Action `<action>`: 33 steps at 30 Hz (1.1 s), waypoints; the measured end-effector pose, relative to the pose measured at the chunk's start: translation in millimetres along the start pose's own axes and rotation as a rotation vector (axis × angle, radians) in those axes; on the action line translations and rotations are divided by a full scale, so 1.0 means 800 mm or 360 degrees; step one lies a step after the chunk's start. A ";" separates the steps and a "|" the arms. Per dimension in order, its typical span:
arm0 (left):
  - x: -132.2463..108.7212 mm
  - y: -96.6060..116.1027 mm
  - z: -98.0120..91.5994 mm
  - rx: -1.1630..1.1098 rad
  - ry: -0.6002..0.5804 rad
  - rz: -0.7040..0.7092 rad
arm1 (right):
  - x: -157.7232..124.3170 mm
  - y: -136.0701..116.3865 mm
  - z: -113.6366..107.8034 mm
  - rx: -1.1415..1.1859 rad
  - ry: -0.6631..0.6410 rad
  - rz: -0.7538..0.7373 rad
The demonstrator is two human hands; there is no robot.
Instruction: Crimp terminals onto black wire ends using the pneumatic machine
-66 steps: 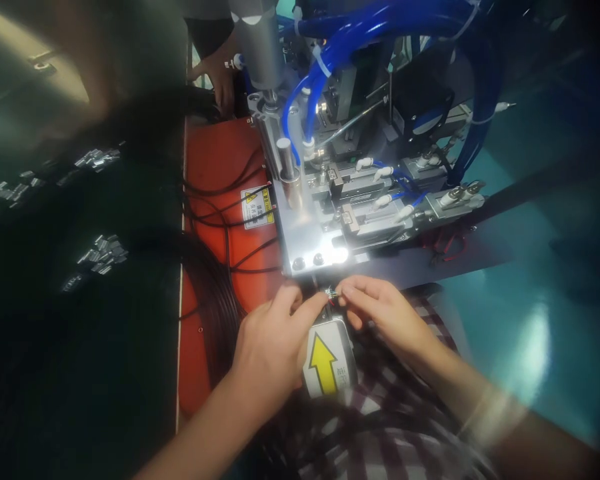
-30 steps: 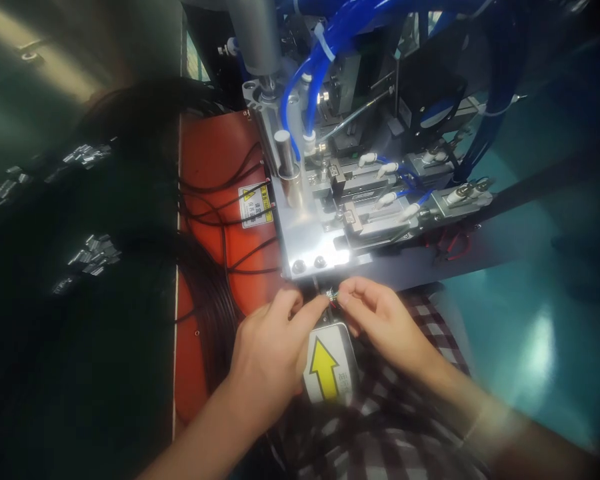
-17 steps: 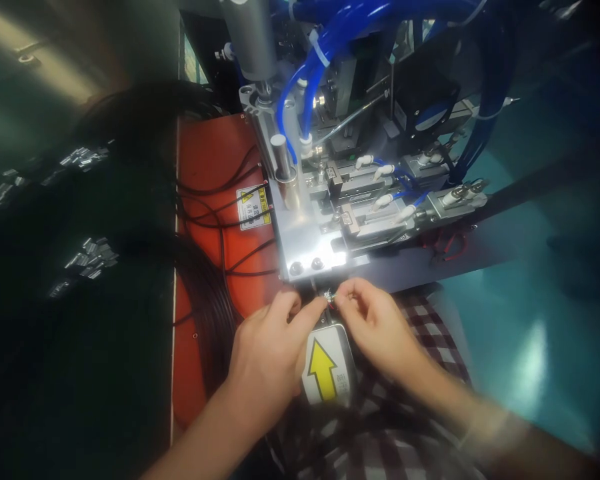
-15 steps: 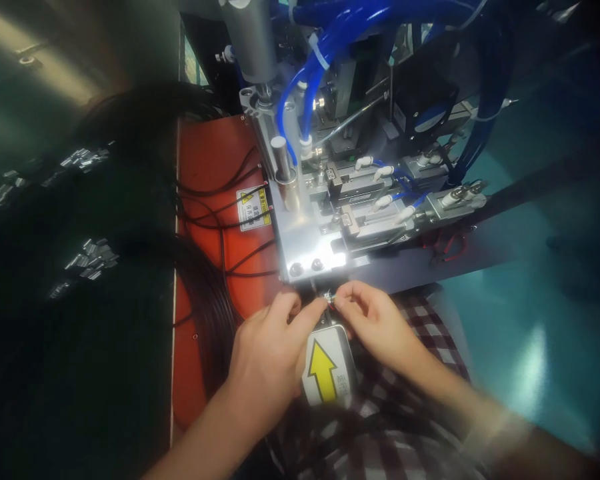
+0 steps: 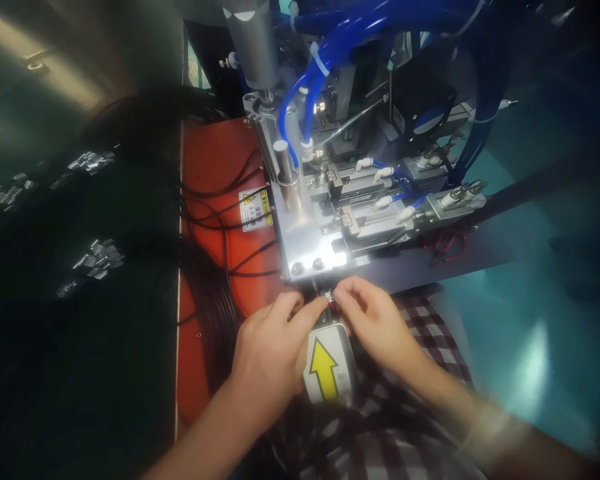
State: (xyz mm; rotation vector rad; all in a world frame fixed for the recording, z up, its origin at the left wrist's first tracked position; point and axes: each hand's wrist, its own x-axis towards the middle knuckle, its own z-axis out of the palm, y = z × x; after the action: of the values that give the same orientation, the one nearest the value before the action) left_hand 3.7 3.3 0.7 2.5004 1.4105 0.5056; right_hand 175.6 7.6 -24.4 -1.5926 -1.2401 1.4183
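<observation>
Apparently, fine wires were being positioned by fingertip.
Left hand and right hand pinched them from opposite sides, between the machine's metal plate and the yellow-arrow cover; the next move likely called for a steady left grip and delicate right-hand adjustment. No container could be made out.

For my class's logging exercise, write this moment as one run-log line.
left hand: pinching fine wires | right hand: fingertips at wires, grip unclear | nearby: yellow-arrow label
</observation>
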 end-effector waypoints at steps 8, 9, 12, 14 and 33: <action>-0.002 -0.001 0.001 -0.0086 -0.0024 -0.0064 | -0.015 -0.004 -0.004 0.0302 -0.0207 0.0281; -0.002 -0.001 0.001 -0.0088 -0.0024 -0.0071 | -0.016 -0.004 -0.003 0.0282 -0.0174 0.0280; -0.001 0.000 0.001 -0.0083 -0.0030 -0.0052 | -0.020 -0.003 0.001 0.0098 0.0020 0.0093; -0.002 0.000 0.001 -0.0075 -0.0022 -0.0041 | -0.020 -0.002 0.003 -0.0106 0.0170 -0.0143; 0.000 0.002 -0.002 0.0029 -0.0082 -0.0047 | -0.010 -0.003 -0.013 -0.0174 0.0028 -0.0035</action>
State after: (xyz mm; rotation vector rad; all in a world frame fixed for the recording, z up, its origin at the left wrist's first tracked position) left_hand 4.4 2.3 3.0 2.4845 1.4366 0.4212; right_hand 185.7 2.4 -17.2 -1.6554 -1.3407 1.3403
